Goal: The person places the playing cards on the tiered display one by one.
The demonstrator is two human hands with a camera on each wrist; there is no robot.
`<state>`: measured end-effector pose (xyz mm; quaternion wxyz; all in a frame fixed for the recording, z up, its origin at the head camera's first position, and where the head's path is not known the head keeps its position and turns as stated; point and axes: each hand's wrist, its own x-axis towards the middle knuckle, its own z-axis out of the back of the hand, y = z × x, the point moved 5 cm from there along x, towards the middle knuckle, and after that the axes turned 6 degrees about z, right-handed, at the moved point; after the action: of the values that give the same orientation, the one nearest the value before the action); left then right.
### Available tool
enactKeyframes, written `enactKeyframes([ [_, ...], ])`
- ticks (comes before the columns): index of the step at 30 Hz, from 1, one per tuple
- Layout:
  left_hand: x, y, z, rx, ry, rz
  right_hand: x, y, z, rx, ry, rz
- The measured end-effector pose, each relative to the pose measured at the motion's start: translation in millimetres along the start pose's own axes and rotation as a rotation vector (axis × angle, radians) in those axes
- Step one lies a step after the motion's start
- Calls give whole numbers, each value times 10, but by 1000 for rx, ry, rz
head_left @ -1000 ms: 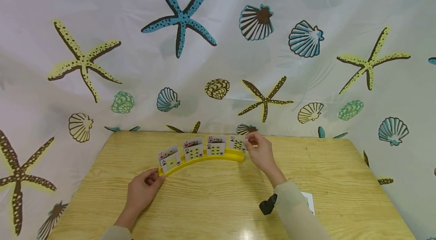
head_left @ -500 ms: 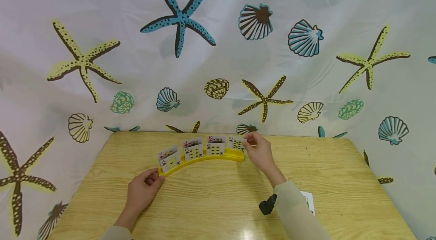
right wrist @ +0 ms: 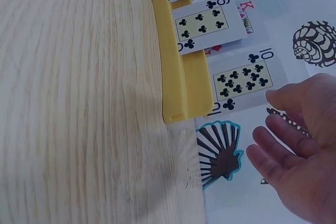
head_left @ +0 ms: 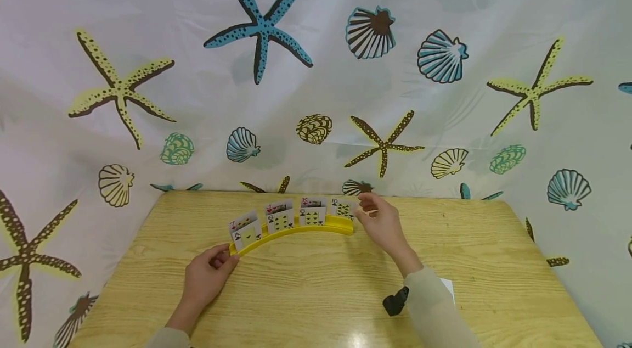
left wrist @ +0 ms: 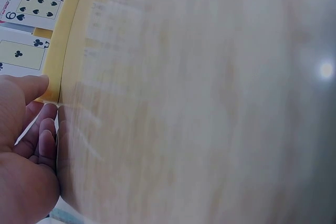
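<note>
A curved yellow playing-card holder [head_left: 340, 225] stands near the table's back edge. My left hand [head_left: 207, 276] grips its left end, thumb in front near the ace of clubs [left wrist: 21, 53]. Beside its right end, my right hand [head_left: 384, 227] has loosely bent fingers and holds nothing. In the right wrist view, the thumb is at the edge of the ten of clubs [right wrist: 241, 80], which stands in the back slot; whether they touch I cannot tell. In front stand the ace, a six of spades [head_left: 280, 222] and a six of clubs [head_left: 312, 216]. Behind these are a seven, a jack and a king [head_left: 313, 202].
A white card [head_left: 448, 288] lies on the wooden table [head_left: 296, 293], partly hidden by the right sleeve. A black wrist device [head_left: 395, 302] sits at the right cuff. A patterned curtain [head_left: 316, 62] hangs directly behind the table.
The right hand has let go of the ten of clubs and moved slightly right, its fingers spreading. The ten stays standing in the holder. My left hand has not moved.
</note>
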<state>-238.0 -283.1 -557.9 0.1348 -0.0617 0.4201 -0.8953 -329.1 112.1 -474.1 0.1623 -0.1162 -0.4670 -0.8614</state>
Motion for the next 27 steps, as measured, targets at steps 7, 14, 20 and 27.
enactKeyframes([
  [7, -5, -9, 13, 5, -4, -6, -114, -47, 179, -22, 9, 6],
  [14, -2, -21, 20, 0, -7, -15, -304, -181, 396, -93, 1, -1],
  [20, 1, -9, 7, 3, -5, -12, -481, -321, 571, -119, -2, -36],
  [27, 7, 7, -4, 9, -12, -9, -730, -435, 782, -163, 1, -76],
])
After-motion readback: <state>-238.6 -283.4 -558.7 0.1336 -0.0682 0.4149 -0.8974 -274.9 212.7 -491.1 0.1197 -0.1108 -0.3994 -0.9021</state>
